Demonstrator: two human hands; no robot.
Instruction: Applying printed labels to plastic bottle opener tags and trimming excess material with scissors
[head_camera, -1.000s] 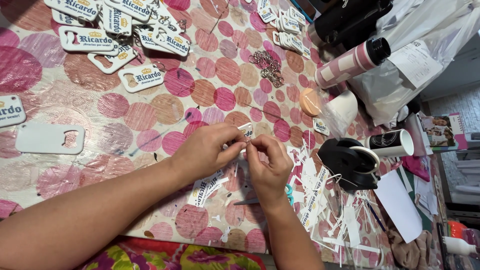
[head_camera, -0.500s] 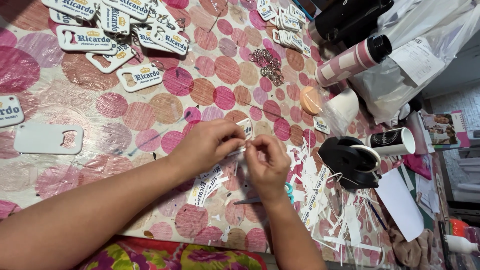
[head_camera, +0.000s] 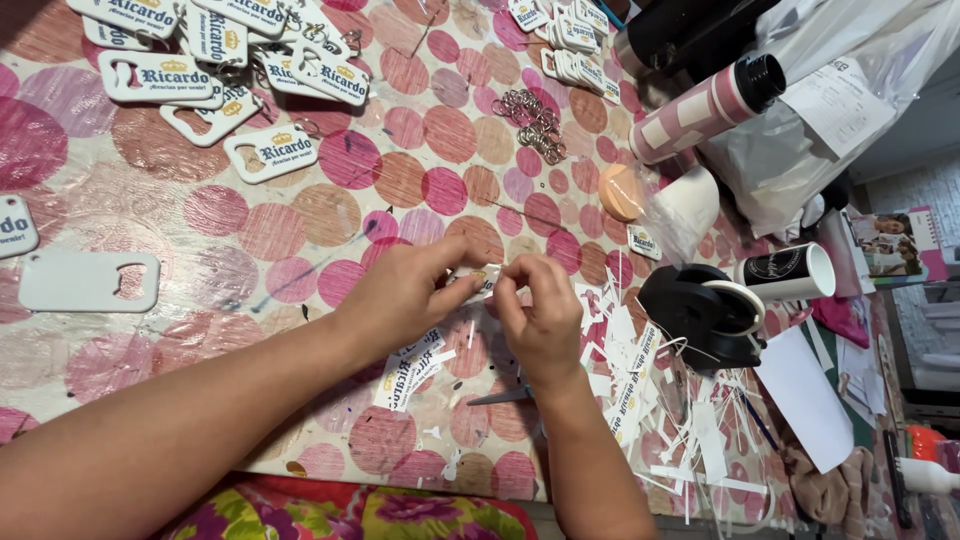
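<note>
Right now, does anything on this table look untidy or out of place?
Yes. White paper scraps lie scattered right of the right hand, some over the table's edge. One blank white bottle opener lies apart from the printed ones.

small printed sticker (head_camera: 481, 277) | white, with dark lettering and a gold mark; mostly hidden by fingertips | pinched between left hand (head_camera: 405, 295) and right hand (head_camera: 540, 315); held just above the dotted tablecloth | centre of frame
</note>
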